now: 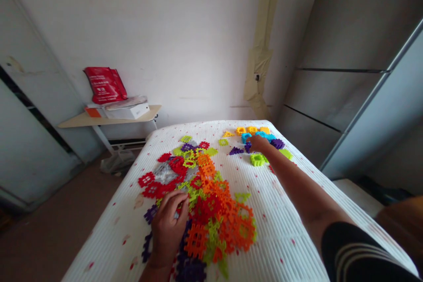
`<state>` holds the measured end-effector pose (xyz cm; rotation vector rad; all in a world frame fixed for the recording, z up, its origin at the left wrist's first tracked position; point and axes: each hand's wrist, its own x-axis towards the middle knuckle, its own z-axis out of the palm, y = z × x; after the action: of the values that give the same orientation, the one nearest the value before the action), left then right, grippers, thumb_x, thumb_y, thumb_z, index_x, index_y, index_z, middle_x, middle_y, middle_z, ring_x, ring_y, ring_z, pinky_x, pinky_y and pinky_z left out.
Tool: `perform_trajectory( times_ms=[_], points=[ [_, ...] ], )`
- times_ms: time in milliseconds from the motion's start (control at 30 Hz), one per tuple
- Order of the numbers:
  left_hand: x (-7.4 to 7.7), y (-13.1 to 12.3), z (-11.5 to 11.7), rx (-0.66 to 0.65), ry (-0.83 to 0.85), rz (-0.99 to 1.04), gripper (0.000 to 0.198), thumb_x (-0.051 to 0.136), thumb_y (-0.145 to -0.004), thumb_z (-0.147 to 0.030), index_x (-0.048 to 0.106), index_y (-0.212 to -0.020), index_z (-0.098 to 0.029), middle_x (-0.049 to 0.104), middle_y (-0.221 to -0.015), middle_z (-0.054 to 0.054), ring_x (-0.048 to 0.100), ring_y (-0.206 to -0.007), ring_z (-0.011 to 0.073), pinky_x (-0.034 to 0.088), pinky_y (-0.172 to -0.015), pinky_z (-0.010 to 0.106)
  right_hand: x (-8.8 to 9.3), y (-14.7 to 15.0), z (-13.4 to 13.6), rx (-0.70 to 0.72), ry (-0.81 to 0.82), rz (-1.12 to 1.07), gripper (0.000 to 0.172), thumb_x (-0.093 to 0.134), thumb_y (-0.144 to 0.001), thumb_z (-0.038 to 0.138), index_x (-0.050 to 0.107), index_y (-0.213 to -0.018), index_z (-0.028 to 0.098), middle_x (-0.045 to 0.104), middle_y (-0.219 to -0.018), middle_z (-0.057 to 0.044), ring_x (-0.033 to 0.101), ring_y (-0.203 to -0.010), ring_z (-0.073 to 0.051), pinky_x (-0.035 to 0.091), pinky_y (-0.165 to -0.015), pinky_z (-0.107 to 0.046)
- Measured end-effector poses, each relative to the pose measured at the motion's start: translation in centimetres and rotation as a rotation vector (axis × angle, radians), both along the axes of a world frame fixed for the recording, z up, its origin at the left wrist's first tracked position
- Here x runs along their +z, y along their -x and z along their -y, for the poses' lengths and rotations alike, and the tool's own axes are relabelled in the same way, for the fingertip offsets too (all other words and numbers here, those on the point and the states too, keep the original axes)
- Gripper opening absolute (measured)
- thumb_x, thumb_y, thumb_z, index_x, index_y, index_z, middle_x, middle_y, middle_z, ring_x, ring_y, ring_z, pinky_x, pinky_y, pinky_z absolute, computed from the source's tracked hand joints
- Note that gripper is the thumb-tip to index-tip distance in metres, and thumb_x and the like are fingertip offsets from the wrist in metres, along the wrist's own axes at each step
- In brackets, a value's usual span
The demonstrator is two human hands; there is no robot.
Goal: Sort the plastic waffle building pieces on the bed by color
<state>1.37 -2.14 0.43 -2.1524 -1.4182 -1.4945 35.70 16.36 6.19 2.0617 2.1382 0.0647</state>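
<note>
My left hand point(169, 220) rests at the near left side of a loose heap of plastic interlocking building pieces, its fingers curled toward the thumb. What the fingertips hold, if anything, is hidden. Around it lie red pieces point(152, 190), orange pieces point(197, 240) and dark purple pieces point(192, 270). My right arm stretches to the far right of the bed, where my right hand point(259, 144) closes on a small purple building piece point(247, 147). Beside that hand are blue pieces point(246, 137), a purple triangular piece point(236, 151) and a lime green piece point(257, 160).
The pieces lie on a white ribbed, red-dotted bed cover point(112, 229). Yellow pieces point(241, 131) line the far right edge. At the back left, a small table point(152, 112) carries a red bag point(105, 85) and a white box point(132, 111). A grey cabinet point(330, 83) stands at right.
</note>
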Motion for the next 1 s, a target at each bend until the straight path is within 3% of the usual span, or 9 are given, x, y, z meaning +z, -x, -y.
perform_trajectory(
  times_ms=[633,867,1000],
  points=[
    [0.3,-0.1,0.0,-0.017,-0.044,0.000,0.009,0.055,-0.080,-0.013,0.062,-0.082,-0.018,0.063,-0.083,0.003,0.061,-0.077,0.0129,0.049,-0.074,0.024,-0.9,0.6,-0.6,-0.015,0.028,0.037,0.055,0.067,-0.066,0.022,0.056,-0.120,0.028,0.061,-0.115,-0.010,0.055,-0.106,-0.030,0.047,-0.076,-0.038],
    [0.4,0.0,0.3,0.005,0.012,0.107,0.008,0.055,-0.080,-0.014,0.062,-0.081,-0.018,0.064,-0.082,0.003,0.061,-0.078,0.0128,0.049,-0.074,0.024,1.4,3.1,2.2,0.036,-0.121,0.021,0.041,0.055,-0.078,0.023,0.055,-0.120,0.019,0.060,-0.114,-0.016,0.054,-0.107,-0.031,0.043,-0.082,-0.043],
    [1.8,0.9,-0.6,0.050,0.138,0.177,0.011,0.053,-0.080,-0.020,0.063,-0.083,-0.019,0.066,-0.082,0.002,0.062,-0.075,0.0133,0.049,-0.070,0.024,0.4,6.2,5.5,0.263,-0.152,-0.094,0.037,0.054,-0.080,0.026,0.057,-0.116,0.022,0.064,-0.109,-0.010,0.060,-0.097,-0.023,0.044,-0.078,-0.031]
  ],
)
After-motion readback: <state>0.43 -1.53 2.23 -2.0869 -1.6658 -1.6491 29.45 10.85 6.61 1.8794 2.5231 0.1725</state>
